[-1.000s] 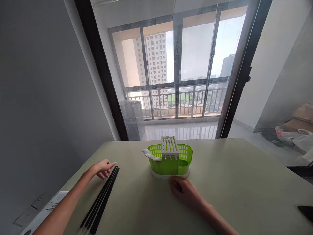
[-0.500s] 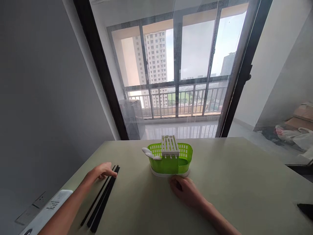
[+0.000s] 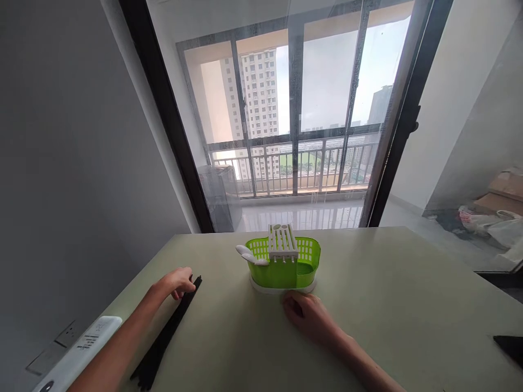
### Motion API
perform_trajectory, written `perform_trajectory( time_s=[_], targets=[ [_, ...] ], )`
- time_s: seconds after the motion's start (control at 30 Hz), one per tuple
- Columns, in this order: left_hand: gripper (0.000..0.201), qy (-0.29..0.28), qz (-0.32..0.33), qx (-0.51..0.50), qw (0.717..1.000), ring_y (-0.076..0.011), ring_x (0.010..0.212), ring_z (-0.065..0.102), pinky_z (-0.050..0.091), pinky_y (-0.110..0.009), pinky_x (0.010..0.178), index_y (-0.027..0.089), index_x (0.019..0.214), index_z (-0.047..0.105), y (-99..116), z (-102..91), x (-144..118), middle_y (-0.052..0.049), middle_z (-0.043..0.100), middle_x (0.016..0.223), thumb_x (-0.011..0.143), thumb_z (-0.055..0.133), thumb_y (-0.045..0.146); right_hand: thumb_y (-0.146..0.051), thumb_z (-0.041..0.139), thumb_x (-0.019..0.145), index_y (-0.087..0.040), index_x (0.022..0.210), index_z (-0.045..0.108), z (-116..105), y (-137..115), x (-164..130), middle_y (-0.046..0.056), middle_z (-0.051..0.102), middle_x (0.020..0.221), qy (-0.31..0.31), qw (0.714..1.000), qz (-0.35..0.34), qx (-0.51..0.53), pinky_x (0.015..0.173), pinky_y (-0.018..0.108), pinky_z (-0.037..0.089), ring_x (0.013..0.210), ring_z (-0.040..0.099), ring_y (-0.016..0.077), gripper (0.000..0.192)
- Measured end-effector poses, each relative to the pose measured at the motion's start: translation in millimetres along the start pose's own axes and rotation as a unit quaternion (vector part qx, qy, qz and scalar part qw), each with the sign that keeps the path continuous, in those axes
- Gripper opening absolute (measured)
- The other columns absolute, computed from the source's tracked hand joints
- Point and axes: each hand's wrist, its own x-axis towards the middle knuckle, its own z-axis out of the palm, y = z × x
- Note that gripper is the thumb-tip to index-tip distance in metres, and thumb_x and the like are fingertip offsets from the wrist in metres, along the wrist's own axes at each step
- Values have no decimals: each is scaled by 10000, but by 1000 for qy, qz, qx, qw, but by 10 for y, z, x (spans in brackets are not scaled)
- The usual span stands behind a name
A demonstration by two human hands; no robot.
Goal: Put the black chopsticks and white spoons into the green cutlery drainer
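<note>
My left hand is closed round the far ends of several black chopsticks, which lie bunched together and slanting across the left of the table; they look slightly blurred. My right hand rests on the table with its fingers curled in, and nothing shows in them. Its knuckles are at the front edge of the white base under a green plastic basket. A white slatted rack sits across the basket's top. White spoons lie over the basket's left rim.
The pale table stands before a glass door with a dark frame. A white power strip lies along the left edge. A dark object shows at the far right edge. Beyond the glass, bags and cardboard are on the floor.
My left hand has drawn the spread chopsticks together into one bunch and shifted slightly. My right hand and the basket have stayed in place.
</note>
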Motion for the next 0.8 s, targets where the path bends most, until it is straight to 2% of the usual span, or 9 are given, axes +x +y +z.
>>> perform_trajectory(
  time_s=[0.1,0.2,0.3,0.43,0.53,0.6,0.7,0.8],
  targets=[
    [213,66,27,-11,997,-311,786,722,570,-372,669,223,658,577,11,-90,10,-71,708,697,493,711,226,-225,487,922,-217,894,682,-14,-12,-2,11,682,719,-3,1000,3,1,615,262,359,629,545,154,197],
    [319,139,63,-36,988,-320,964,714,561,-389,821,213,855,647,104,-203,3,-113,755,932,548,689,288,-224,488,922,-221,903,684,-28,-20,-2,9,688,722,-5,1000,7,1,619,262,363,633,551,156,197],
    [370,198,112,-79,971,-297,1032,710,546,-392,904,186,1041,657,316,-314,-69,-147,748,1103,731,607,383,-227,495,917,-220,914,690,-40,-27,0,14,702,743,-9,1000,11,1,619,261,367,642,565,160,195],
    [446,249,200,-140,937,-246,1145,680,550,-330,930,222,1188,632,738,-400,-326,-94,724,1240,939,441,539,-236,507,910,-217,916,696,-49,-37,-1,15,705,736,-10,1000,13,1,612,259,363,644,577,163,189],
    [486,265,313,-192,892,-253,1157,672,559,-347,921,238,1210,642,1047,-409,-576,-76,702,1294,976,436,611,-231,505,909,-218,915,699,-52,-45,0,17,715,748,-9,1000,10,2,614,255,366,647,589,161,194],
    [483,254,391,-185,865,-263,1169,664,547,-379,964,241,1226,648,1205,-396,-715,-82,685,1320,971,486,618,-226,498,910,-214,906,699,-51,-47,4,19,715,745,-9,1000,8,1,611,256,363,642,588,159,202],
    [551,218,478,-108,844,-279,1201,646,528,-402,1005,248,1296,624,1365,-348,-836,-98,655,1368,900,624,632,-215,489,910,-209,898,696,-41,-39,9,25,718,758,-6,1000,3,0,614,258,359,644,587,157,208],
    [640,205,503,-30,839,-289,1142,671,552,-392,930,253,1301,636,1473,-259,-852,-106,675,1335,816,711,664,-198,501,895,-211,897,692,-20,-19,9,20,718,766,-2,1000,2,-2,614,256,350,639,576,150,191]
  ],
)
